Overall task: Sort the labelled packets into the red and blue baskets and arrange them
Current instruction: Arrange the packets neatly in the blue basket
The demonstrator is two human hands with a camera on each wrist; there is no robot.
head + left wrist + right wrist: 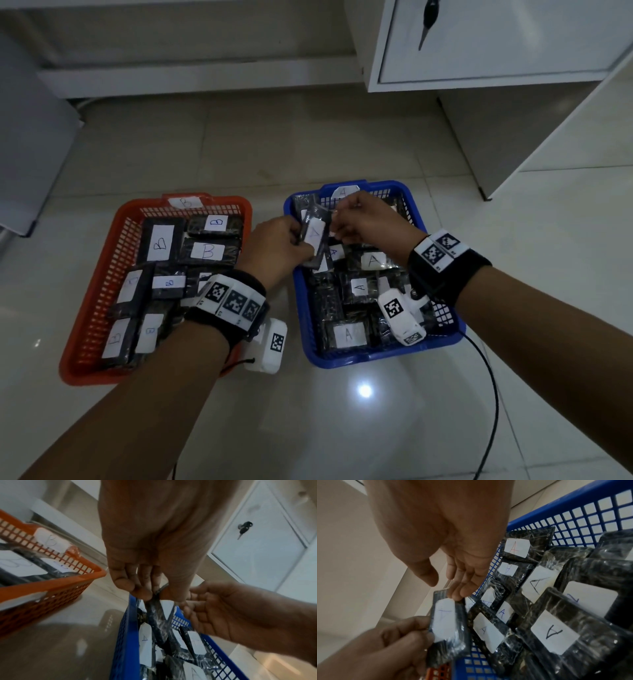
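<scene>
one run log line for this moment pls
step: arranging | left hand: grips A packet | right hand: fingertips on same packet | location: over blue basket | red basket: holds B packets

The left hand is covering the near end of the held packet, whose label letter is blurring in the right wrist view. Wrist cameras are hiding several packets in the blue basket and red basket.
</scene>
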